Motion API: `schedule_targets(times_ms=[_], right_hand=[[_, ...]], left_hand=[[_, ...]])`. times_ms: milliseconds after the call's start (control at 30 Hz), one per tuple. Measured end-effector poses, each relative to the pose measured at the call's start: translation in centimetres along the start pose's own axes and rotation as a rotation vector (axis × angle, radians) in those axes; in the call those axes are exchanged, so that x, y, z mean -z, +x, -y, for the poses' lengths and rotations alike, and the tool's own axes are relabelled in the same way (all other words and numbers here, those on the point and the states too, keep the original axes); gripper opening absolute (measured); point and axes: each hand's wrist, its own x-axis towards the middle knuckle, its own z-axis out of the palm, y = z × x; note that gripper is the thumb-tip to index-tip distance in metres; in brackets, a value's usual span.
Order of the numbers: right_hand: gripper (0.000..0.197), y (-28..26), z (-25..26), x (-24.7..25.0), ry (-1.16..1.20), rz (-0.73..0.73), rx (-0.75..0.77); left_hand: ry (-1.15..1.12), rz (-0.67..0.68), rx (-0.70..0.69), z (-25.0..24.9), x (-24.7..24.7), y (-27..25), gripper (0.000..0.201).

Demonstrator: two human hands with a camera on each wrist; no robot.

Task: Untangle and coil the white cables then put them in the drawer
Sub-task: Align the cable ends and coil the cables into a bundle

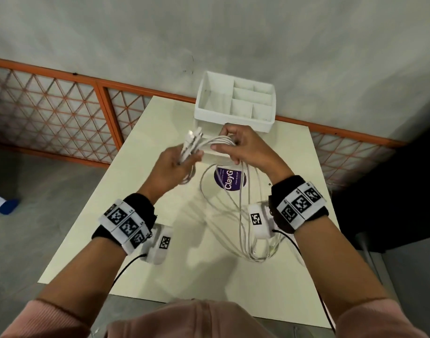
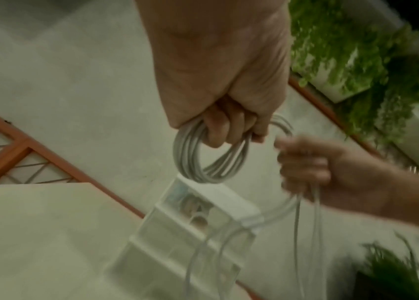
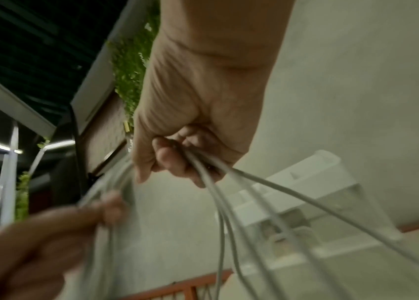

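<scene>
Several white cables (image 1: 243,206) run together as one bundle above the cream table (image 1: 111,240). My left hand (image 1: 177,164) grips the bundle near its plug ends (image 1: 193,136), with a small coil (image 2: 203,160) looped round its fingers. A little to the right, my right hand (image 1: 238,145) holds the same strands, fingers curled round them (image 3: 203,170). Long loops hang from it down to the table near my right wrist. The white drawer unit (image 1: 235,103) stands at the table's far edge behind both hands, its top tray split into compartments. The drawer front (image 2: 190,219) is blurred.
A purple round sticker (image 1: 229,178) lies on the table under the hanging loops. Behind the table runs an orange-framed lattice fence (image 1: 50,113) and a grey wall. Green plants (image 2: 372,67) show in the wrist views. A dark area lies right of the table.
</scene>
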Motion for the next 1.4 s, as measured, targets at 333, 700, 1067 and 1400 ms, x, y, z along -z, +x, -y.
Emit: schedule_targets(times_ms=[333,700,1067,1400], right_hand=[[0.011,-4.2,-12.5,1.6,-0.012,0.059,-0.41],[0.056,-2.7,-2.9,1.9,-0.238,0.172,-0.41],[0.003,-4.0,-3.2,2.7,0.043,0.119,-0.19],[0.061,-5.5,-12.3,0.6,-0.049,0.031,-0.401]], left_hand=[[-0.295,-0.493,-0.048,-2.1,3.1,3.1,0.019],[-0.033,-0.022,0.048,-0.8,0.1,0.7,0.054],[0.19,0.004,-0.135,-3.2,-1.8,2.3,0.028],[0.069,-0.213,-0.192,-5.5,-1.9,2.7,0.038]])
